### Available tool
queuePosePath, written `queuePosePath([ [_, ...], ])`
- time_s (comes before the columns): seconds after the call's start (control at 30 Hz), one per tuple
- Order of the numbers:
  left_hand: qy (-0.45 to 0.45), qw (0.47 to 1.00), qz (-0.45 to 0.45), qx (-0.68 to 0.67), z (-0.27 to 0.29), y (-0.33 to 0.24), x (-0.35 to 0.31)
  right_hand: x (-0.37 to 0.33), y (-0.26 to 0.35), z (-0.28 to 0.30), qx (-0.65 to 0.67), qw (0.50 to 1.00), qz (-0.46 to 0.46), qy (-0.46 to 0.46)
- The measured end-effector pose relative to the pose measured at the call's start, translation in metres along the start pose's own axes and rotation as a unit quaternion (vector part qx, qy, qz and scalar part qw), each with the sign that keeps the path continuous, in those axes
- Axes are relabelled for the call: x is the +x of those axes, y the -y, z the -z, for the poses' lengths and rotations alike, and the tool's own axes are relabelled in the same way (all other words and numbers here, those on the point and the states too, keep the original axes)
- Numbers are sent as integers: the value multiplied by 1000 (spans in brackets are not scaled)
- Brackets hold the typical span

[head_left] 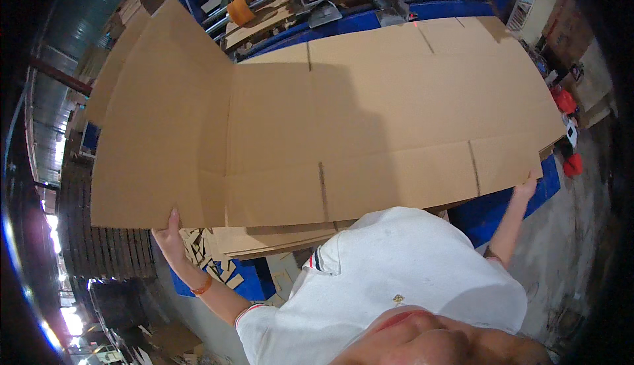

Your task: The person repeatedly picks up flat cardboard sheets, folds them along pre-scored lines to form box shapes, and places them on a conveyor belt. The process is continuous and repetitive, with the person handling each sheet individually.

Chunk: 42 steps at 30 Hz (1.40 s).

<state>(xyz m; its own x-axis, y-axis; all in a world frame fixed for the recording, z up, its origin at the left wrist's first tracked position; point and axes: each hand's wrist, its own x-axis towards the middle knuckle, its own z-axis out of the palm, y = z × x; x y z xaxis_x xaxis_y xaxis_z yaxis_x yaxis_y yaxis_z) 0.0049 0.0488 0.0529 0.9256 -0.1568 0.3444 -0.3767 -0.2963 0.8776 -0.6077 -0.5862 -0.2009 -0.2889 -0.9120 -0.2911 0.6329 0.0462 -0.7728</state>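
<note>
A large flat brown cardboard sheet [409,107] with crease lines and several cut slots spans the view in front of me. Its left panel [158,114] is bent upward along a fold. My left hand [169,236] grips the near edge of that panel, thumb on top and the other fingers hidden beneath. At the near right corner my right hand [527,185] is closed on the sheet's edge, its fingers partly hidden. Under the sheet, more cardboard sheets [264,241] show in front of my body.
Beyond the sheet stands a blue machine [422,7] with metal rods and orange rollers [240,9]. Cardboard scraps [218,259] lie on a blue surface at the near left. A tall stack of cardboard [99,233] stands farther left. Red objects [564,99] are at the right.
</note>
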Motion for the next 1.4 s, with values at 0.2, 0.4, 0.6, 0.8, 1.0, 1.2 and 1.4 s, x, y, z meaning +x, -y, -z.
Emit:
queuePosePath([
  [0.2,-59,995,37,72,-21,58,-6,-202,14,-148,-37,968,242,57],
  [0.4,12,998,-54,1,-82,85,-40,-194,-44,-198,-388,644,584,306],
  [0.6,254,911,-280,166,-194,26,-82,-244,-58,-237,-304,595,545,507],
  [0.8,349,838,-317,274,-233,49,-101,-267,-116,-210,-477,306,540,622],
  [1.0,403,801,-318,307,-229,54,-80,-264,-126,-224,-472,291,488,674],
  [1.2,484,821,-176,245,-208,40,-7,-184,-131,-280,-533,397,421,617],
  [1.4,257,907,295,157,-222,169,208,-3,-193,-395,-360,829,-147,403],
])
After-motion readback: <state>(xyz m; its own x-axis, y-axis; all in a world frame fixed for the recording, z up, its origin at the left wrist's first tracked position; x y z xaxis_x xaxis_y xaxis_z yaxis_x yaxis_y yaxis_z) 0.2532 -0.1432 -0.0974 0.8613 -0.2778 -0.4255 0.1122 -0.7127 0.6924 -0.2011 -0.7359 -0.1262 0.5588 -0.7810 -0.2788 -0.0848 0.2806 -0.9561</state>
